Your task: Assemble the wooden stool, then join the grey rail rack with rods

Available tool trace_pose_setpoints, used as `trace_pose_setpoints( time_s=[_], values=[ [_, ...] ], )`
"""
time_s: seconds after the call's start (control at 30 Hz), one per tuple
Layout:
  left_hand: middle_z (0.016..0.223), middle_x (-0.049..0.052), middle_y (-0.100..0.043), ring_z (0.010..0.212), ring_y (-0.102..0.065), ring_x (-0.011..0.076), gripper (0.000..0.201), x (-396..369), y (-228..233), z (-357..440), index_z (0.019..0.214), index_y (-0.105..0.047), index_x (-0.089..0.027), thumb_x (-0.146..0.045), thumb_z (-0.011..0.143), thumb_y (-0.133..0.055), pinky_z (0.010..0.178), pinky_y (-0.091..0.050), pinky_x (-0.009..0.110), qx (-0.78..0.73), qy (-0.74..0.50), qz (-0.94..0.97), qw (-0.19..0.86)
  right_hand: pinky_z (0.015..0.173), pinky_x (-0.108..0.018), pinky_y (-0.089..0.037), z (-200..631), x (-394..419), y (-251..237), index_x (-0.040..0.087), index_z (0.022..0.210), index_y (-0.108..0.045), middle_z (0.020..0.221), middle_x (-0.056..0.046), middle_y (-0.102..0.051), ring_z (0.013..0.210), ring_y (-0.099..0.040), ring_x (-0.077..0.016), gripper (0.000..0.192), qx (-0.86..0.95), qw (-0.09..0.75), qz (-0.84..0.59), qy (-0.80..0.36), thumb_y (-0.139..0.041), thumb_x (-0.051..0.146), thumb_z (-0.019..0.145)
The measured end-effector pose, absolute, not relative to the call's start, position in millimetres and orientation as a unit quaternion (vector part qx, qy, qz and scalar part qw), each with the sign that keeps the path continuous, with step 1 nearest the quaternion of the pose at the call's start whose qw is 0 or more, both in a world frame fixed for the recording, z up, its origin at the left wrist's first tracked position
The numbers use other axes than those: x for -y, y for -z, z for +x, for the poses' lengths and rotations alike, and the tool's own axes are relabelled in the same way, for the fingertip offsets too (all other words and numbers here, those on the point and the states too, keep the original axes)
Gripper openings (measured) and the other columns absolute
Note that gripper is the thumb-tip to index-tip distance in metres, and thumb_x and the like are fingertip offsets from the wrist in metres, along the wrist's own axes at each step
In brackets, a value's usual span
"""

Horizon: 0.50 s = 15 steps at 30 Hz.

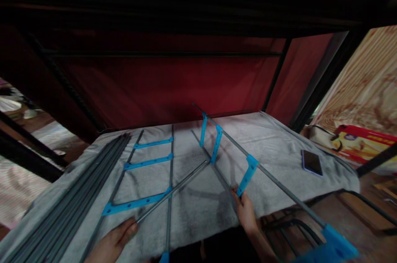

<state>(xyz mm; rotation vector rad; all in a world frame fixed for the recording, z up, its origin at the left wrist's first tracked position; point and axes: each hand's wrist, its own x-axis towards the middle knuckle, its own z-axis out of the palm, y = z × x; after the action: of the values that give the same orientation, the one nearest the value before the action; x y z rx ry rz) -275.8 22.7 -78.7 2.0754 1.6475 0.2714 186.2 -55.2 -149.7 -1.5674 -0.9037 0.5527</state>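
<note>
My left hand (115, 239) holds the near end of a thin grey metal rod (173, 190) that slants up to the right toward a raised ladder-like frame (248, 174) of two grey rods joined by blue plastic cross pieces. My right hand (246, 213) grips the lower rod of that frame by a blue cross piece, keeping it tilted on edge. A second frame (149, 161) with several blue cross pieces lies flat on the grey cloth (279, 143), under the rod.
A bundle of long grey rods (68, 201) lies along the left edge of the cloth-covered surface. A phone (312, 162) rests at the right. Red fabric walls and dark frame bars enclose the back. A red bag (366, 139) sits at the far right.
</note>
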Motion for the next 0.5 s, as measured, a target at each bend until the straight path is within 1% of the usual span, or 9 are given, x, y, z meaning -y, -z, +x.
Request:
trace_pose_setpoints(
  time_s=[0.03, 0.1, 0.17, 0.23, 0.37, 0.43, 0.5],
  values=[
    [0.114, 0.010, -0.075, 0.110, -0.070, 0.0316, 0.060, -27.2, 76.5, -270.1, 0.109, -0.075, -0.020, -0.060, 0.086, -0.037, 0.102, -0.053, 0.043, -0.607, -0.084, 0.756, 0.232, 0.083, -0.037, -0.055, 180.6, 58.5, 152.7, 0.018, 0.092, -0.066, 0.089, -0.011, -0.075, 0.086, -0.070, -0.0259, 0.046, 0.387, 0.586, -0.671, -0.236, -0.058, 0.063, 0.085],
    [0.125, 0.009, -0.070, 0.119, -0.065, 0.0294, 0.061, -32.2, 74.6, -256.1, 0.123, -0.070, -0.019, -0.053, 0.090, -0.032, 0.107, -0.048, 0.043, -0.603, -0.061, 0.761, 0.231, 0.088, -0.039, -0.054, 175.3, 64.5, 157.7, 0.017, 0.097, -0.067, 0.094, -0.012, -0.075, 0.092, -0.070, -0.0272, 0.048, 0.386, 0.587, -0.672, -0.234, -0.058, 0.063, 0.086],
    [0.131, 0.005, -0.067, 0.122, -0.063, 0.0265, 0.060, -33.8, 75.1, -242.1, 0.132, -0.064, -0.022, -0.050, 0.092, -0.029, 0.108, -0.047, 0.041, -0.589, -0.053, 0.772, 0.232, 0.091, -0.041, -0.053, 177.0, 69.2, 160.6, 0.016, 0.099, -0.067, 0.096, -0.013, -0.075, 0.096, -0.069, -0.0291, 0.049, 0.384, 0.581, -0.677, -0.236, -0.058, 0.063, 0.086],
    [0.132, 0.003, -0.067, 0.122, -0.063, 0.0255, 0.057, -34.0, 75.8, -231.3, 0.135, -0.062, -0.026, -0.051, 0.094, -0.031, 0.106, -0.049, 0.040, -0.583, -0.045, 0.778, 0.230, 0.091, -0.043, -0.053, 181.5, 72.3, 161.9, 0.016, 0.100, -0.068, 0.097, -0.013, -0.075, 0.098, -0.069, -0.0309, 0.050, 0.379, 0.569, -0.688, -0.242, -0.057, 0.063, 0.086],
    [0.127, 0.004, -0.070, 0.119, -0.066, 0.0278, 0.055, -37.1, 74.0, -222.1, 0.136, -0.061, -0.028, -0.054, 0.092, -0.039, 0.099, -0.053, 0.040, -0.582, -0.034, 0.786, 0.207, 0.099, -0.046, -0.048, 188.1, 74.3, 164.3, 0.016, 0.110, -0.065, 0.111, -0.015, -0.073, 0.110, -0.066, -0.0322, 0.053, 0.382, 0.562, -0.695, -0.236, -0.056, 0.063, 0.087],
    [0.124, 0.004, -0.072, 0.116, -0.067, 0.0273, 0.051, -40.4, 72.9, -220.6, 0.130, -0.066, -0.027, -0.049, 0.092, -0.040, 0.098, -0.054, 0.039, -0.575, -0.043, 0.793, 0.199, 0.102, -0.046, -0.046, 189.9, 74.1, 166.2, 0.016, 0.114, -0.064, 0.116, -0.015, -0.071, 0.113, -0.064, -0.0315, 0.055, 0.388, 0.566, -0.691, -0.226, -0.057, 0.063, 0.086],
    [0.121, 0.005, -0.073, 0.113, -0.068, 0.0252, 0.046, -43.7, 73.3, -218.8, 0.121, -0.070, -0.025, -0.043, 0.092, -0.038, 0.098, -0.054, 0.037, -0.561, -0.062, 0.801, 0.200, 0.102, -0.045, -0.047, 191.6, 74.0, 167.8, 0.017, 0.112, -0.064, 0.114, -0.015, -0.072, 0.112, -0.065, -0.0307, 0.054, 0.392, 0.567, -0.689, -0.223, -0.058, 0.064, 0.085]
  ],
)
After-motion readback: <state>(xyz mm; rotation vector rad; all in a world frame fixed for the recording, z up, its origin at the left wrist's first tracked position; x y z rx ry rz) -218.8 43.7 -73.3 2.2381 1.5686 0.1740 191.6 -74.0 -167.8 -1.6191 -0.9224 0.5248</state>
